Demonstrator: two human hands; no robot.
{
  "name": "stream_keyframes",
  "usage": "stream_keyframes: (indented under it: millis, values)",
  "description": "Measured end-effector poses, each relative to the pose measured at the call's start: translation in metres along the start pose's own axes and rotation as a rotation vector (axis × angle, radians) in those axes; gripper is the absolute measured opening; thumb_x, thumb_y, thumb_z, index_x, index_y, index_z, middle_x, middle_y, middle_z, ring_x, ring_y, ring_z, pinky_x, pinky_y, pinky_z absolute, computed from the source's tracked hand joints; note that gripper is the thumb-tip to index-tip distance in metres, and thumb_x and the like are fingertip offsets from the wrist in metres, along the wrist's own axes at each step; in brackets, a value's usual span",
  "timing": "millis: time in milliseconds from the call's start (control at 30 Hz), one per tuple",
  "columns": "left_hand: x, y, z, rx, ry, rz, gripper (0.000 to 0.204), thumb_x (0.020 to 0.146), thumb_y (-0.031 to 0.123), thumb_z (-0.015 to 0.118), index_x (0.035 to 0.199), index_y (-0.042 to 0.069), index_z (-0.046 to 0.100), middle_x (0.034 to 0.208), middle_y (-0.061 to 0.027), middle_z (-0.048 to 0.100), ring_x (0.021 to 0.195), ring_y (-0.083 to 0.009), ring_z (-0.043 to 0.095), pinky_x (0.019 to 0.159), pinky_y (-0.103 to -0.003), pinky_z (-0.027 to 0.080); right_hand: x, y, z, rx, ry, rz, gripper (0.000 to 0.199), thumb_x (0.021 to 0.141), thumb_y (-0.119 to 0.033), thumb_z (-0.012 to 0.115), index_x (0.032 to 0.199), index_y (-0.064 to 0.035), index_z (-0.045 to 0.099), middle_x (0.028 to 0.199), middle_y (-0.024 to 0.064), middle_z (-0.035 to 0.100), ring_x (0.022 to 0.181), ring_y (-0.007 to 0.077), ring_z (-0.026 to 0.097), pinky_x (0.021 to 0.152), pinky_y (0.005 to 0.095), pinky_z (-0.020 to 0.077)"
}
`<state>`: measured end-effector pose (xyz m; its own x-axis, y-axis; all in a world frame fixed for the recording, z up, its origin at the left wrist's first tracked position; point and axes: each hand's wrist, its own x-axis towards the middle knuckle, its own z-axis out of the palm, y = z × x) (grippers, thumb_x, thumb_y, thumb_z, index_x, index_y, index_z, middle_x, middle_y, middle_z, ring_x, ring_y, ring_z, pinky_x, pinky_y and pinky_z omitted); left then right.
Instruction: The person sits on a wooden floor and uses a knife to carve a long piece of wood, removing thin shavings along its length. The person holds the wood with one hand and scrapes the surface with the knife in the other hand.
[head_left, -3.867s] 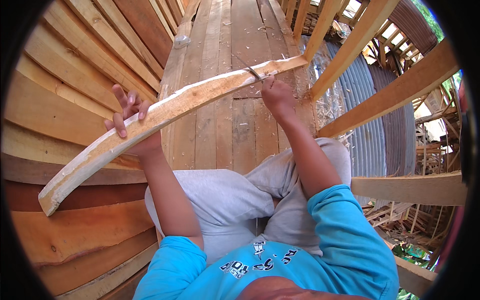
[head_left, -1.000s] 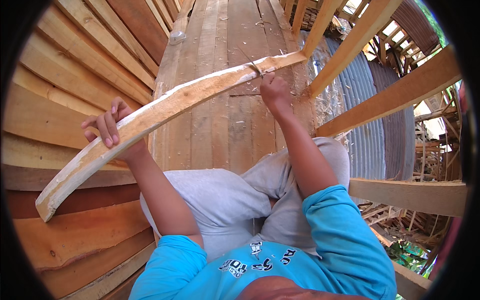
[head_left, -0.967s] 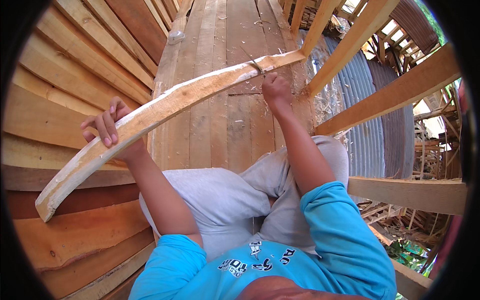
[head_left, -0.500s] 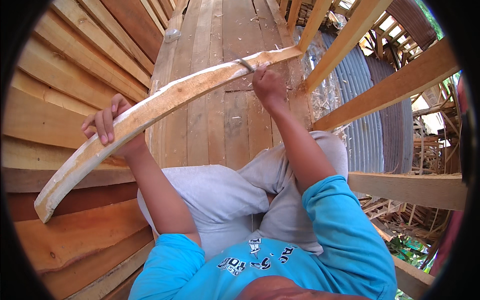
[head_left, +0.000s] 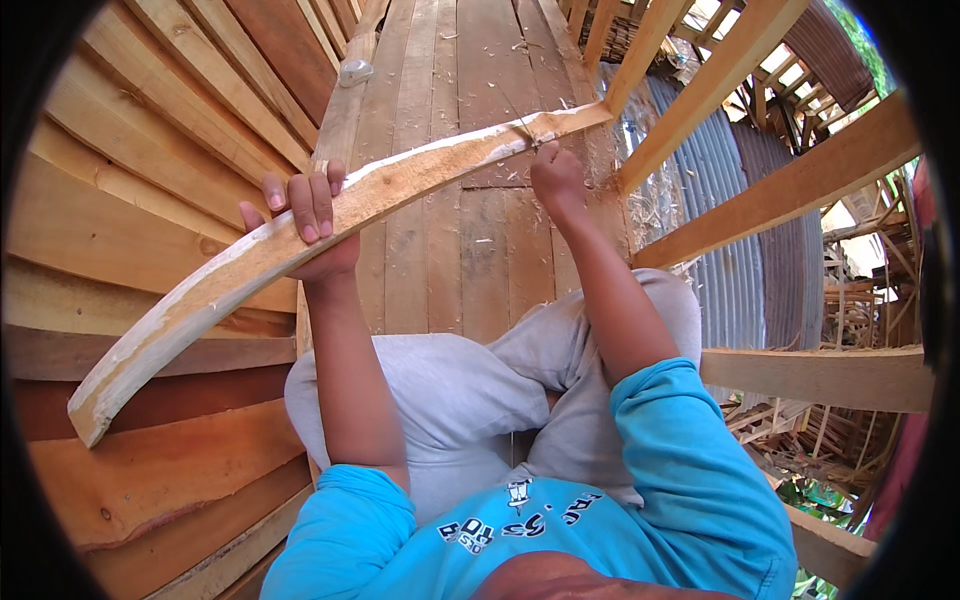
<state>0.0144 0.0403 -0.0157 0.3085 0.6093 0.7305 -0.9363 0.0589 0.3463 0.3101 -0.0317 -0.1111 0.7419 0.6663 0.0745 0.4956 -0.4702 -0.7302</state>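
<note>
A long, pale wooden strip (head_left: 400, 178) with a whitish far edge slants across in front of me. It runs from the lower left, against the stacked boards, up to the railing post at the far right. My left hand (head_left: 312, 222) is wrapped round the strip left of its middle, fingers over the top and palm beneath. Close to the strip's right end, my right hand (head_left: 558, 178) is closed in a fist round a knife, whose handle is hidden. The thin dark blade (head_left: 522, 122) crosses the strip, pointing away from me.
Planks (head_left: 140, 240) line the left side. Wood shavings lie scattered over the plank floor (head_left: 470, 260). A small clear plastic item (head_left: 355, 72) rests at the far left of the floor. Wooden railing bars (head_left: 780, 185) stand on the right, with corrugated metal sheets (head_left: 715, 220) beyond.
My left hand has slid right and up along the strip. My right hand has shifted slightly right, and the blade now shows thinner and points farther away.
</note>
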Motion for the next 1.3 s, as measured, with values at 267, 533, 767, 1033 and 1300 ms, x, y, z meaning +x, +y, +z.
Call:
stream_keyframes:
  millis: [267,533,767,1033,1300]
  values:
    - [0.003,0.022,0.013,0.202,0.041,0.066,0.041,0.107,0.039,0.034,0.089,0.021,0.066,0.053,0.0021,0.054,0.053,-0.0076,0.047,0.075,-0.028,0.031,0.003,0.004,0.004,-0.026,0.021,0.038,0.062,0.098,-0.035,0.031,0.090,0.0134,0.068,0.098,0.0386,0.064,0.101,0.0538,0.061,0.095,0.0569,0.0448]
    - [0.011,0.045,0.012,0.163,0.019,0.128,0.034,0.105,0.029,0.040,0.085,0.020,0.066,0.047,0.0043,0.050,0.044,-0.0073,0.042,0.062,-0.023,0.030,0.000,0.003,0.006,-0.030,0.079,-0.009,0.062,0.098,-0.035,0.032,0.081,0.0117,0.069,0.087,0.0387,0.064,0.091,0.0545,0.063,0.088,0.0578,0.0481]
    - [0.004,0.045,0.004,0.193,0.045,0.134,0.034,0.105,0.030,0.040,0.083,0.021,0.063,0.048,0.0044,0.051,0.045,-0.0074,0.044,0.063,-0.024,0.030,-0.027,0.000,0.024,-0.053,0.149,-0.035,0.060,0.098,-0.033,0.033,0.076,0.0084,0.070,0.077,0.0334,0.066,0.079,0.0509,0.067,0.078,0.0565,0.0529]
    - [0.008,0.045,0.001,0.229,0.048,0.166,0.032,0.106,0.031,0.040,0.084,0.022,0.061,0.048,0.0049,0.051,0.047,-0.0062,0.045,0.064,-0.024,0.029,-0.017,-0.014,0.006,-0.199,0.065,-0.100,0.060,0.098,-0.035,0.031,0.079,0.0052,0.072,0.083,0.0312,0.068,0.085,0.0500,0.067,0.083,0.0569,0.0525]
    - [0.008,0.045,0.004,0.231,0.012,0.141,0.044,0.109,0.031,0.026,0.081,0.022,0.059,0.048,0.0015,0.053,0.047,-0.0082,0.046,0.065,-0.028,0.028,0.004,0.010,0.009,-0.032,0.006,0.112,0.062,0.099,-0.036,0.029,0.091,0.0096,0.071,0.096,0.0353,0.067,0.098,0.0510,0.065,0.091,0.0566,0.0490]
